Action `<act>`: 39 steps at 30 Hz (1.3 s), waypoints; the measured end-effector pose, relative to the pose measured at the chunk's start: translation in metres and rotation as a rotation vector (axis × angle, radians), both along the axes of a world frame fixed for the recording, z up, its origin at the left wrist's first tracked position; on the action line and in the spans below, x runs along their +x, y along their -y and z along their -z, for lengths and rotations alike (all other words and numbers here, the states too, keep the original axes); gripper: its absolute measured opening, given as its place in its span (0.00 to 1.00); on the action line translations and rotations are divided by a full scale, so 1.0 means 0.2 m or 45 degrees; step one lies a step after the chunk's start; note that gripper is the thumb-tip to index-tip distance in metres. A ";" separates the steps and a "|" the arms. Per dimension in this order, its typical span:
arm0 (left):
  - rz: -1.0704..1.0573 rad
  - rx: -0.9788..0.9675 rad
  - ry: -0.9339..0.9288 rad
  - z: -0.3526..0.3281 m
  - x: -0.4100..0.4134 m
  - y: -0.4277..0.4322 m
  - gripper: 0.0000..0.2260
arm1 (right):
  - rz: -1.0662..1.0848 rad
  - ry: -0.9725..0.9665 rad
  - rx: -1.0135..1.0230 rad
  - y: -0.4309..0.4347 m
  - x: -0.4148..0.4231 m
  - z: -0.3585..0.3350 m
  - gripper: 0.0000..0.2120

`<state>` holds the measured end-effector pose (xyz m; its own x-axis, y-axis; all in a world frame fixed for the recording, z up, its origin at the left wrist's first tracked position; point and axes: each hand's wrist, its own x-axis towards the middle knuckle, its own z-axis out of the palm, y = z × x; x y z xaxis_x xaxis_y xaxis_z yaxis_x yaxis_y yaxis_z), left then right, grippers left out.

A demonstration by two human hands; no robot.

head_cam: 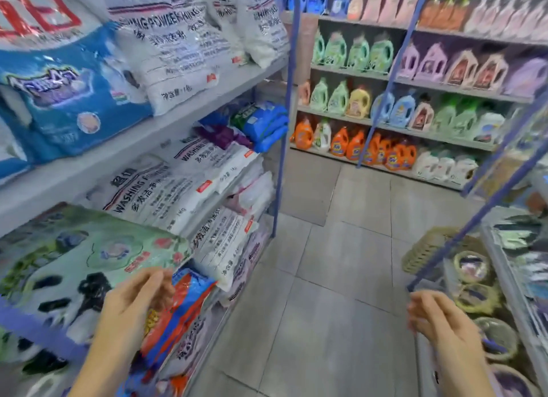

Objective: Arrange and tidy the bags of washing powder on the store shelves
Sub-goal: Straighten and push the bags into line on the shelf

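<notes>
We see rows of coloured detergent bottles [355, 147] lining the far shelving [350, 73], grey floor tiles [326, 278] below, and woven baskets [427, 248] at right.

Shop, laundry-goods aisle. Metal shelves [166, 124] at left stacked with washing powder bags [175, 50]. Far shelving [394, 130] lined with rows of coloured detergent bottles [341, 143]. Tiled floor [326, 278] between. Baskets [471, 281] at right.

White bags [178, 50] carry the printed words "WASHING POWDER" in capitals.
</notes>
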<state>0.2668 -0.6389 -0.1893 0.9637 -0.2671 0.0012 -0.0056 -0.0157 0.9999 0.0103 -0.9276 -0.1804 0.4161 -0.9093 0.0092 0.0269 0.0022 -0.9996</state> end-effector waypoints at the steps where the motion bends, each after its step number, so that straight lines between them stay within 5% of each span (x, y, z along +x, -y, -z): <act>1: -0.001 0.019 0.014 -0.02 0.08 0.06 0.16 | -0.009 0.015 -0.002 0.07 0.08 0.00 0.34; 6: -0.091 -0.012 0.020 -0.09 0.33 0.25 0.09 | -0.120 0.040 -0.011 0.42 0.53 -0.01 0.31; 21: -0.907 0.062 -0.002 0.00 0.61 0.82 0.20 | -0.944 -0.066 -0.145 1.36 2.04 0.03 0.41; 23: -1.011 0.081 -0.005 -0.02 0.59 0.86 0.21 | -1.039 -0.052 -0.147 1.38 2.21 0.06 0.35; 25: -1.097 0.105 -0.006 -0.03 0.58 0.88 0.22 | -1.158 -0.081 -0.194 1.37 2.38 0.12 0.14; 31: -1.262 0.199 -0.026 -0.05 0.52 0.87 0.20 | -1.338 -0.173 -0.922 1.12 2.90 0.24 0.04; 36: -1.324 0.232 -0.058 -0.06 0.50 0.93 0.16 | -1.438 -0.368 -1.866 0.97 3.33 0.35 0.30; 39: -1.363 0.191 -0.058 -0.08 0.52 0.99 0.12 | -1.446 -0.608 -2.214 0.98 3.50 0.40 0.34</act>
<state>0.3699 -0.8361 -0.1742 0.6951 0.7189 -0.0034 0.1209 -0.1122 0.9863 0.7095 -1.1241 -0.2605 0.8637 0.4928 0.1055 0.4876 -0.8701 0.0722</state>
